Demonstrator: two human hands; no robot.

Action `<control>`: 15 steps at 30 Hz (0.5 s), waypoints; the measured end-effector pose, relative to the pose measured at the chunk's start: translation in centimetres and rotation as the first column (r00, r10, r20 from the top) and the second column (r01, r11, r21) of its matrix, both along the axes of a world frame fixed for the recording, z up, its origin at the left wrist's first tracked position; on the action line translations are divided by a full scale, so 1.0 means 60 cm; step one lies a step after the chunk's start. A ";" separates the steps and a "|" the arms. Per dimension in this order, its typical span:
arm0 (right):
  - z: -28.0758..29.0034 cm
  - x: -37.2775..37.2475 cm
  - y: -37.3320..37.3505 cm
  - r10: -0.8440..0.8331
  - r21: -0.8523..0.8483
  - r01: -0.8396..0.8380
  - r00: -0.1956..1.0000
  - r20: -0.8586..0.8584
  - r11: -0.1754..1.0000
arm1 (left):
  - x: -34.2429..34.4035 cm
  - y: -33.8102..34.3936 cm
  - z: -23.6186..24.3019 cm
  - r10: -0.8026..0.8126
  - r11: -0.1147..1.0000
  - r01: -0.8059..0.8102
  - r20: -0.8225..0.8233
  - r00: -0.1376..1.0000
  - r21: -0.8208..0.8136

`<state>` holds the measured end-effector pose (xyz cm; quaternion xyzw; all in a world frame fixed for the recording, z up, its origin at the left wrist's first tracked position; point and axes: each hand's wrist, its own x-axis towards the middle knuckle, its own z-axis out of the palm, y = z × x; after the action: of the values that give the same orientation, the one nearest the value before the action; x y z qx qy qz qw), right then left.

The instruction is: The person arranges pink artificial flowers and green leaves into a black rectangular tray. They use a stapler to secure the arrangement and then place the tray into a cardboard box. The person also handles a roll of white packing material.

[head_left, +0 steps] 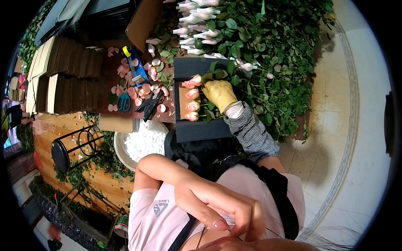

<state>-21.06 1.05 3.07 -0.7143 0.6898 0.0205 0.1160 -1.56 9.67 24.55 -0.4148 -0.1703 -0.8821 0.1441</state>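
My right hand [220,96], in a yellow glove with a checked sleeve, is closed at the stem end of the top pink rose [192,81]; its fingertips are partly hidden. Below that bloom lie more pink roses [192,106] in a column, heads to the left, on brown cardboard [183,93] over a dark corrugated sheet [201,133]. Green leaves stick out around the glove. My bare left hand [226,205] is raised to my face, away from the table, with its fingers bent inward. No object shows in it, though some fingertips are hidden.
A leafy pile of stems [272,75] covers the table's right side, with white-netted buds [199,19] at the back. Loose petals surround teal scissors [123,101], a blue tape dispenser [138,69] and a black tool [149,106]. Cardboard stacks [63,94], a white-filled basin [144,144] and a stool [60,155] stand left.
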 end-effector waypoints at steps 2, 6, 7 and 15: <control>-0.001 0.000 0.000 0.007 -0.024 -0.007 1.000 0.015 1.000 | -0.004 -0.005 -0.008 0.010 0.999 -0.011 -0.036 0.999 -0.052; -0.006 0.002 0.000 0.036 -0.044 -0.037 0.999 -0.003 0.998 | 0.002 -0.042 -0.039 -0.009 0.986 -0.002 -0.066 0.998 -0.165; -0.004 -0.002 0.003 0.035 -0.050 -0.035 0.999 0.000 0.998 | 0.019 -0.062 -0.045 0.096 0.966 -0.085 0.035 0.995 -0.242; 0.012 0.003 0.016 0.068 -0.127 -0.060 0.996 0.056 0.990 | 0.032 -0.147 -0.320 0.763 -0.070 0.161 -0.157 -0.627 -0.984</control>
<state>-20.85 1.99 3.80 -0.7422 0.6628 -0.0403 0.0910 0.34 0.83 5.38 0.5222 -0.7149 -0.3210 0.3363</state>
